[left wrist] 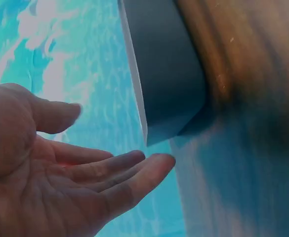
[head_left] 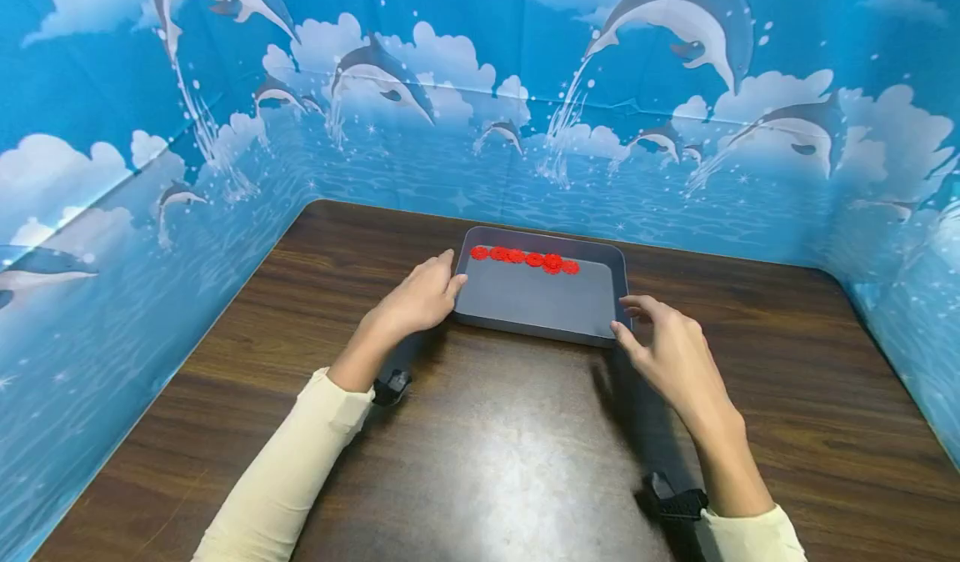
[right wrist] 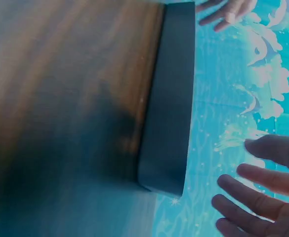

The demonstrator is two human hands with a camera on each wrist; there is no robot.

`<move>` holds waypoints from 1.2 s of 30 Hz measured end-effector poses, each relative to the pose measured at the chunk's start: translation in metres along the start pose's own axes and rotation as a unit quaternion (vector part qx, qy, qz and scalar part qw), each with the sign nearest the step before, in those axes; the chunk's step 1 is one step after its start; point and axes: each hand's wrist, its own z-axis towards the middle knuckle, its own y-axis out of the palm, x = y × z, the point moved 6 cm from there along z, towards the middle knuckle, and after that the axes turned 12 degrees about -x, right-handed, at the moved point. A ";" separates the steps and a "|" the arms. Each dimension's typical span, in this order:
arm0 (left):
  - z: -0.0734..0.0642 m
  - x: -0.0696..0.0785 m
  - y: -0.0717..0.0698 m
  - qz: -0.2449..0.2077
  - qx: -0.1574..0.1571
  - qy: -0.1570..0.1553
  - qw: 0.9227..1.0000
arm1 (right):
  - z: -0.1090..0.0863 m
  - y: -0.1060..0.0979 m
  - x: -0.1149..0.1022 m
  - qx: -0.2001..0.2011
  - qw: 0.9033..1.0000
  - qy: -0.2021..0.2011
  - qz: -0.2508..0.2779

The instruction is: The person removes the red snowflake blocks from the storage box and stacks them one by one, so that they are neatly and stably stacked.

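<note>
A shallow grey rectangular tray [head_left: 536,299] lies on the wooden table, with a row of small red flower-like discs [head_left: 534,259] along its far side. My left hand [head_left: 420,295] is beside the tray's left end, its fingers extended; the left wrist view shows thumb and fingers apart with the tray's dark wall [left wrist: 166,69] just beyond the fingertips. At the right end, my right hand [head_left: 671,353] hovers close to the near corner, thumb and fingers spread. From the right wrist, the tray wall [right wrist: 171,108] appears left of the spread fingers [right wrist: 248,195].
The dark wooden table [head_left: 480,437] reaches toward me in front of the tray. Blue curtains [head_left: 450,153] printed with dolphins and clouds stand along its back and both sides. Black wrist cameras [head_left: 671,499] sit under both wrists.
</note>
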 end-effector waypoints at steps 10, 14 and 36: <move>0.024 -0.033 0.002 -0.160 -0.062 -0.015 0.985 | 0.060 -0.018 0.007 -0.088 0.996 0.011 0.033; 0.029 -0.039 0.007 -0.210 -0.073 0.006 0.975 | 0.086 -0.019 0.009 -0.134 0.990 0.022 0.035; 0.030 -0.052 0.014 -0.301 -0.089 0.007 0.950 | 0.165 0.030 0.035 -0.250 0.946 0.122 0.168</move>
